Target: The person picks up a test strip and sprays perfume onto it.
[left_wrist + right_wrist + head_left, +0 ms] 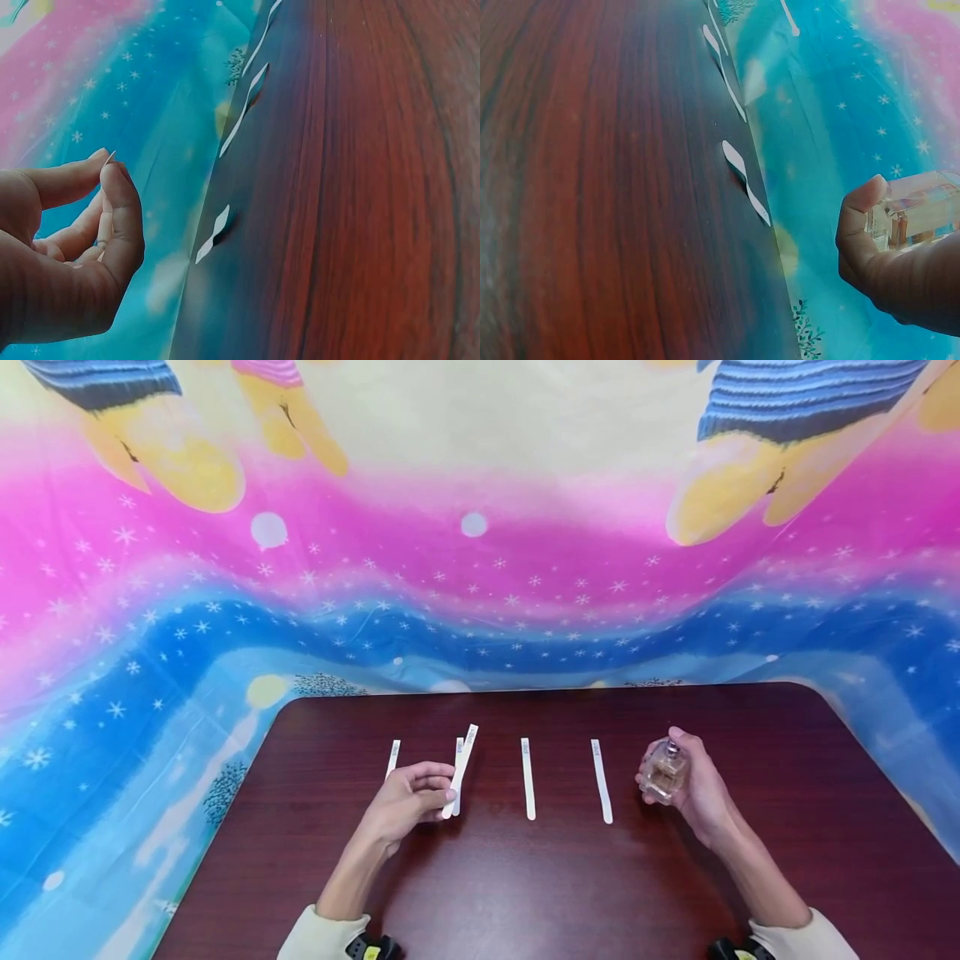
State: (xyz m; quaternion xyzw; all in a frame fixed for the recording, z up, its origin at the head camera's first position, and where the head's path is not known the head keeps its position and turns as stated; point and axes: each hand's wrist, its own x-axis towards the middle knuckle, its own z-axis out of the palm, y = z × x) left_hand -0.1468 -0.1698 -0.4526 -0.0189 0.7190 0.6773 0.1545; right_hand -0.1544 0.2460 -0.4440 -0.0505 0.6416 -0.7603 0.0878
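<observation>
My left hand [405, 802] pinches a white perfume test strip [467, 752] between thumb and fingers, its printed end pointing up and away. In the head view this strip overlaps another test strip [459, 746] lying behind it. Edge-on, the pinched strip [112, 157] shows as a thin sliver in the left wrist view. A small clear glass perfume bottle [664, 777] with pale amber liquid is gripped in my right hand [705, 793], above the table's right part. The right wrist view shows the bottle [926, 202] lying across the fingers.
More test strips lie roughly in a row on the dark red wooden table [510, 885]: one left strip [393, 760] partly behind the left hand, a middle strip [528, 781] and a right strip [602, 781]. A colourful printed cloth [480, 577] hangs behind the table.
</observation>
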